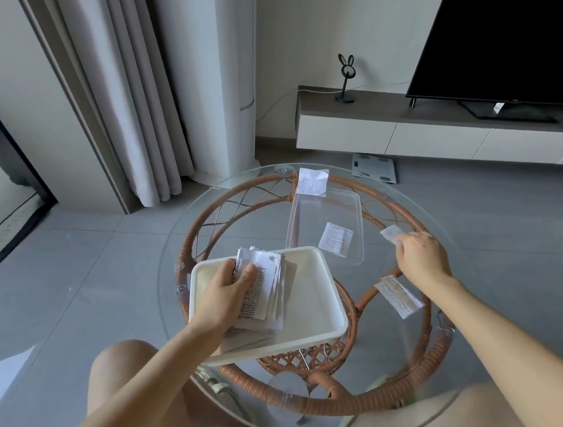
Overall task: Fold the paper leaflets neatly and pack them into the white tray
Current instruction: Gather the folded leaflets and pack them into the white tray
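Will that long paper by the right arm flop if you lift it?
Probably floppy: the paper looks thin and creased. Likely very light, so it may slide easily on the smooth glass table.

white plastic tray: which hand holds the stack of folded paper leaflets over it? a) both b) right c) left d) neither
c: the left hand grips the stack of folded paper leaflets over the white plastic tray; the right hand pinches a separate small leaflet off to the side.

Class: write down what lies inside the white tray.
Inside the white tray is a bundle of folded leaflets, gripped by the left hand. How many leaflets, and the tray floor beneath them, are hidden.
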The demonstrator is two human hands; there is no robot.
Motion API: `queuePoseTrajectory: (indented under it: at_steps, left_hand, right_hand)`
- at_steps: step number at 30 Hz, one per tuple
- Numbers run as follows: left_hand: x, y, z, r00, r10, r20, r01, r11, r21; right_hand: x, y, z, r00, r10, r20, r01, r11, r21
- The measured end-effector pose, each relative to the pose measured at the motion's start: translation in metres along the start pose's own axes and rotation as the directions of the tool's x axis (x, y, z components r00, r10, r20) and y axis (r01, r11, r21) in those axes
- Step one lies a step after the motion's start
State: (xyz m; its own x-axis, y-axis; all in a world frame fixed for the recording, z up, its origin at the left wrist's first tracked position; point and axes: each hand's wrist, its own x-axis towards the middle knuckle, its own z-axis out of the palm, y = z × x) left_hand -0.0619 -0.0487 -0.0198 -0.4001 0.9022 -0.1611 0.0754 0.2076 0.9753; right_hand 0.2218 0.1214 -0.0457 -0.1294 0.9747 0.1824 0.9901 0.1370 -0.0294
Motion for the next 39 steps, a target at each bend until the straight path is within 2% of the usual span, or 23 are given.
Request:
queuePoseTrajectory:
  at_steps: [2,4,7,9,11,16,20,22,23,24,26,29,30,31,32,35,37,39]
  left_hand:
    - [0.000,0.000,0.001,1.000,0.018,-0.012,-0.018,1.000,0.012]
    - [0.001,-0.001,0.000,1.000,0.020,-0.013,-0.020,1.000,0.007]
    - [0.003,-0.004,-0.003,1.000,-0.021,0.005,0.021,0.998,-0.060]
    - [0.004,-0.005,-0.004,1.000,-0.017,-0.006,0.016,0.996,-0.085]
    - [0.005,-0.005,-0.004,1.000,0.006,-0.021,-0.007,0.997,-0.082]
    - [0.008,-0.009,-0.004,0.999,0.027,-0.024,-0.028,0.998,-0.051]
    - [0.010,-0.009,-0.004,0.998,0.049,-0.029,-0.050,0.999,-0.011]
    - [0.011,-0.008,-0.004,0.996,0.076,-0.042,-0.075,0.997,0.018]
    - [0.010,-0.008,-0.004,0.996,0.078,-0.045,-0.077,0.997,0.022]
    - [0.010,-0.008,-0.004,0.996,0.077,-0.044,-0.077,0.997,0.021]
    - [0.007,-0.005,-0.004,0.997,0.073,-0.038,-0.073,0.997,0.011]
    - [0.005,0.001,-0.003,0.998,0.059,-0.025,-0.059,0.998,-0.010]
    - [0.003,0.004,-0.002,0.998,0.057,-0.020,-0.057,0.998,-0.012]
    - [0.002,0.006,-0.002,0.998,0.055,-0.013,-0.055,0.998,-0.014]
    - [0.002,0.008,-0.001,0.999,0.050,-0.010,-0.050,0.999,-0.013]
    - [0.001,0.008,-0.002,1.000,0.015,0.009,-0.015,0.998,-0.054]
    - [0.002,0.007,-0.004,1.000,-0.001,0.022,0.003,0.996,-0.087]
    - [0.002,0.006,-0.005,0.999,-0.023,0.039,0.028,0.992,-0.120]
  right_hand:
    - [-0.005,-0.007,-0.008,0.995,-0.085,0.048,0.088,0.993,-0.073]
    - [-0.001,-0.021,-0.022,0.995,-0.091,0.036,0.092,0.995,-0.037]
    - [0.026,-0.052,-0.034,0.999,-0.034,-0.027,0.039,0.967,0.254]
    - [0.055,-0.075,-0.032,0.999,0.014,0.036,-0.029,0.898,0.440]
    - [0.087,-0.096,-0.026,0.990,0.038,0.136,-0.106,0.834,0.541]
    - [0.145,-0.126,0.002,0.968,0.120,0.219,-0.223,0.807,0.546]
    - [0.159,-0.128,0.018,0.981,0.133,0.143,-0.186,0.861,0.474]
    - [0.155,-0.127,0.016,0.989,0.130,0.070,-0.147,0.831,0.536]
    - [0.150,-0.126,0.011,0.992,0.116,0.050,-0.122,0.773,0.623]
    - [0.143,-0.125,0.003,0.995,0.091,0.042,-0.093,0.668,0.738]
    - [0.116,-0.123,-0.027,0.999,0.007,0.035,-0.035,0.397,0.917]
    - [0.056,-0.120,-0.075,0.968,-0.250,0.035,-0.040,-0.012,0.999]
    - [0.035,-0.119,-0.084,0.935,-0.353,0.046,-0.082,-0.089,0.993]
    - [0.016,-0.120,-0.089,0.890,-0.452,0.053,-0.113,-0.108,0.988]
    - [-0.001,-0.122,-0.090,0.838,-0.543,0.054,-0.101,-0.057,0.993]
    - [-0.034,-0.132,-0.076,0.672,-0.735,0.090,0.145,0.250,0.957]
    - [-0.043,-0.137,-0.071,0.633,-0.770,0.086,0.275,0.327,0.904]
    - [-0.044,-0.138,-0.070,0.616,-0.787,0.033,0.383,0.336,0.861]
